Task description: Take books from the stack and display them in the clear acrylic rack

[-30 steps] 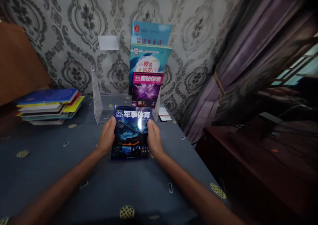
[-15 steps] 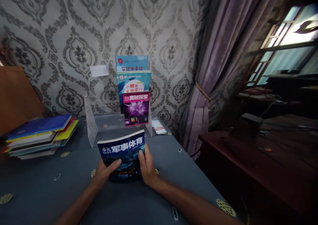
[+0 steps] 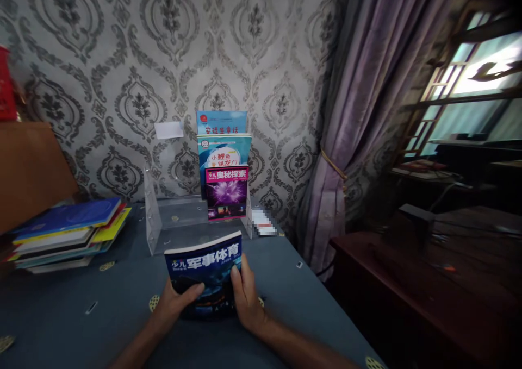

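Blue glossy paperback, gently bowed, fingers of left hand and right hand pinching its sides

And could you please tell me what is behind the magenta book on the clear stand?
Behind the magenta book stands a teal book, and behind that a light blue book whose top rises higher. The lower parts of both covers are mostly hidden.

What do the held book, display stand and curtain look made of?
Held book: likely paper, cover perhaps glossy; its curved top edge shows pale pages. Display stand: smooth clear plastic, perhaps acrylic; the patterned tabletop shows through. Curtain: draped fabric with a soft sheen on its folds; fibre unclear.
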Motion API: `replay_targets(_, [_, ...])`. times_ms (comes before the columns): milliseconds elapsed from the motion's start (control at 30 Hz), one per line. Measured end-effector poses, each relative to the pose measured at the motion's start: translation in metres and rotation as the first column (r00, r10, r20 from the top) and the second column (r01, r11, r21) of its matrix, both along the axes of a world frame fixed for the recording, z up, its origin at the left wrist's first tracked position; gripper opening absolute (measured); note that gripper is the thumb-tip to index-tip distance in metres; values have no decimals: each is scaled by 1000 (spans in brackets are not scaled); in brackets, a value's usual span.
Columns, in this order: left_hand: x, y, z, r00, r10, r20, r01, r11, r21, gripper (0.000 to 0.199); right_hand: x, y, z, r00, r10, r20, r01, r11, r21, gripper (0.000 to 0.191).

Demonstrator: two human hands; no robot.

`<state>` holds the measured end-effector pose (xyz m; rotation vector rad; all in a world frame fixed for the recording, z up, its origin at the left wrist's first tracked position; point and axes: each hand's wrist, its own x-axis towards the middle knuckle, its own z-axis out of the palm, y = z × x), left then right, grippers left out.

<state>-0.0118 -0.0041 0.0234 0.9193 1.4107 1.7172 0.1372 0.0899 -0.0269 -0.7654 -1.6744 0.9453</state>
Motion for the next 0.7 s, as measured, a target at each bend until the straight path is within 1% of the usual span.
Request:
replay_targets(133, [-8,5,-4,999,-23,-32,23,1000,-5,80,-1,-3,21,996,87,-36,-85,996,38,44])
replay_targets(200, [-14,9,-9,999,4,-38,-5,1000,-13,76,-2,-4,30,991,116,-65,-113,992,54,40])
replay_targets(333, [-22,14,-16,995,100,-9,-101,993,-56,57,-3,-3,37,980,173,-99,-168,984,62,35])
replay_targets(400, [-21,15,-16,993,115,21,-113,991,-73,55,-4,-4,38,976,191,-102,-188,981,44,37])
replay_targets(467, [-18,15,-12,992,106,69,-102,993,-51,55,-6,-4,39,972,207,-111,-206,978,16,40])
replay_targets(567, [-13,16,-1,988,64,138,-66,998,12,57,-8,-5,42,959,243,-145,-250,968,-29,45])
replay_targets(633, [-16,17,8,988,59,146,-63,998,24,59,-9,-6,45,949,267,-169,-281,957,-65,46])
replay_targets(700, [-25,18,16,991,51,122,-52,999,3,58,-9,-6,49,931,294,-218,-325,938,-120,42])
